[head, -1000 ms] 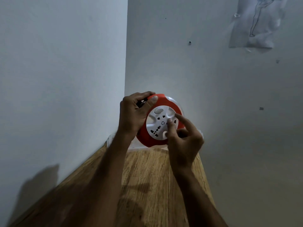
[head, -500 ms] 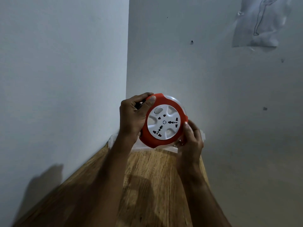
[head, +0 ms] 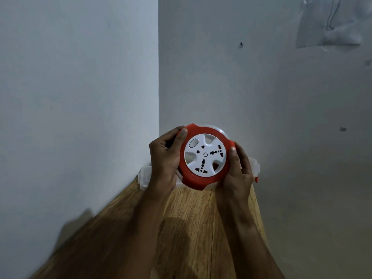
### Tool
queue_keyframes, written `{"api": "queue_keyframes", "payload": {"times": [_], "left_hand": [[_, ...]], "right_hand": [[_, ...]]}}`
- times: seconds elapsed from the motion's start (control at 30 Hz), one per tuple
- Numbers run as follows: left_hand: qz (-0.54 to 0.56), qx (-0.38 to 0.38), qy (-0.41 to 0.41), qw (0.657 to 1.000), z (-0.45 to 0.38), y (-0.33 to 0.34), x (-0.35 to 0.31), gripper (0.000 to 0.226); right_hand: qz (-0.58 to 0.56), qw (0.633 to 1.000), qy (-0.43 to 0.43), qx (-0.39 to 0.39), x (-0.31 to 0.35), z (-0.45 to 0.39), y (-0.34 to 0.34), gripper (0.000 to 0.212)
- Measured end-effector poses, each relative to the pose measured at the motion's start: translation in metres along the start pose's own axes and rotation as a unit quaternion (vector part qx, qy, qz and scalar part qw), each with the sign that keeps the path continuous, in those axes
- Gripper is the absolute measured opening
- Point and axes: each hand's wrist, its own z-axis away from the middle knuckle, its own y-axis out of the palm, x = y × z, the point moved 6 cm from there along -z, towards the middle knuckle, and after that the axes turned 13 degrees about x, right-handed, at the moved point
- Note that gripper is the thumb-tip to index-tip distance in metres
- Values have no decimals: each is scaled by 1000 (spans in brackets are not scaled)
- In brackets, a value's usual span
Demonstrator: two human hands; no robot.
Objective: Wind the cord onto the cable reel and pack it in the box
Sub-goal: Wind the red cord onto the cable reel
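1. The cable reel is held up in the air between both hands, above the far end of the wooden desk, in the corner where two pale walls meet.
2. The reel is round, with a red outer ring and a white face that is turned toward the camera; the face carries dark socket holes and one oval grey button near its upper left.
3. The left hand grips the reel's left edge, its thumb lying over the red rim at the upper left and its fingers curled round behind.
4. The right hand grips the right and lower right edge, its thumb pressed on the red rim and its fingers wrapped round the back.
5. Just behind and below the reel stands a clear plastic box with clip latches on its sides, at the far end of the desk against the wall; the hands and reel hide most of it.
6. A small red piece shows at the box's right side, beside the right hand; what it is cannot be told.
7. A sheet of paper with a line drawing hangs on the right-hand wall, well above.
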Motion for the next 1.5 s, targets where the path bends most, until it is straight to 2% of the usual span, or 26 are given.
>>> {"api": "queue_keyframes", "payload": {"times": [0.33, 0.57, 0.97, 1.2, 1.5], "left_hand": [[-12, -51, -42, 998, -22, 11, 0, 28], [-5, -91, -77, 993, -58, 8, -61, 25], [-16, -155, -71, 985, -88, -16, -171, 13], [-38, -190, -75, 978, -65, -43, -185, 14], [-48, -252, -119, 959, -9, -85, -153, 18]], "right_hand": [[18, 999, 47, 12, 9, -47, 8, 31], [24, 994, 102, 24, 47, -80, 59, 30], [15, 984, 157, 79, 108, -99, 153, 29], [-11, 975, 194, 108, 97, -76, 173, 29], [8, 959, 261, 113, 43, -29, 169, 28]]}}
